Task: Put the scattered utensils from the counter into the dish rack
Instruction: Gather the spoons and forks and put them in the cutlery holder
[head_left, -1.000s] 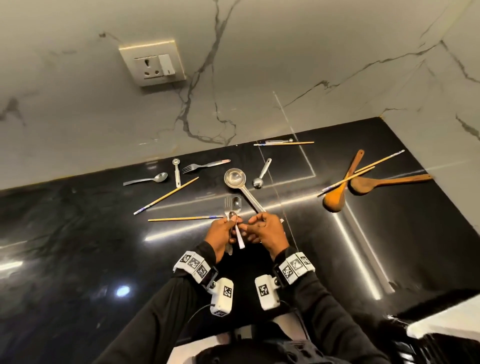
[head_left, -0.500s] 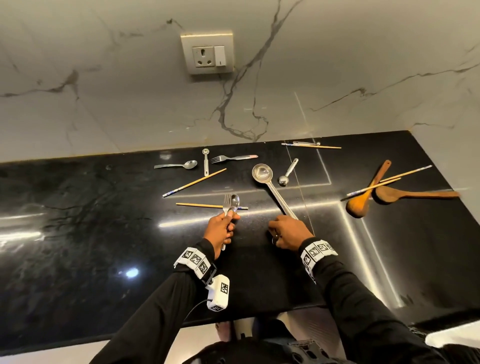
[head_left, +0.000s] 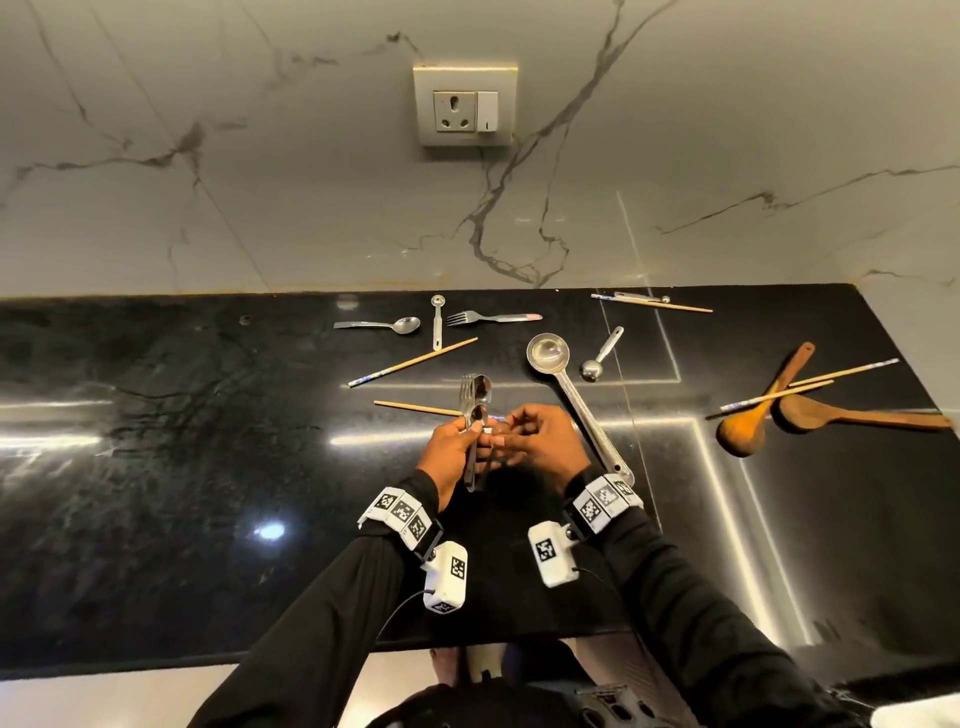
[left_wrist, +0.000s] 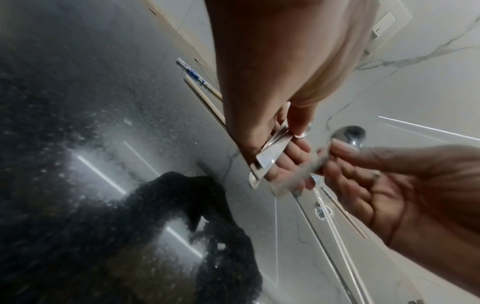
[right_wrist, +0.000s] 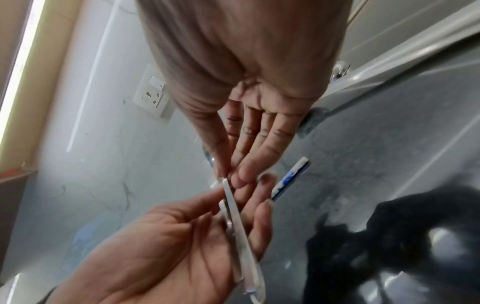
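My left hand (head_left: 467, 441) grips a bundle of steel cutlery (head_left: 474, 397) by the handles: a fork and a spoon, heads pointing away from me, held above the black counter (head_left: 208, 467). My right hand (head_left: 506, 439) meets it from the right and pinches another small spoon (left_wrist: 348, 133) against that bundle. The left wrist view has the bundle's handles (left_wrist: 272, 153) across my left fingers. In the right wrist view, thumb and fingertips pinch a flat steel handle (right_wrist: 230, 193) over my left palm. No dish rack is in view.
Loose on the counter lie a ladle (head_left: 548, 353), a small scoop (head_left: 602, 358), chopsticks (head_left: 413, 361), a spoon (head_left: 384, 326), a measuring spoon (head_left: 438, 322) and a fork (head_left: 493, 317). Two wooden spoons (head_left: 753, 415) with chopsticks across them lie far right. A wall socket (head_left: 465, 106) is behind.
Half a second ago my right hand was down on the counter by the ladle's handle. It has come back left to the bundle, now pinching a small spoon. My left hand kept its hold.
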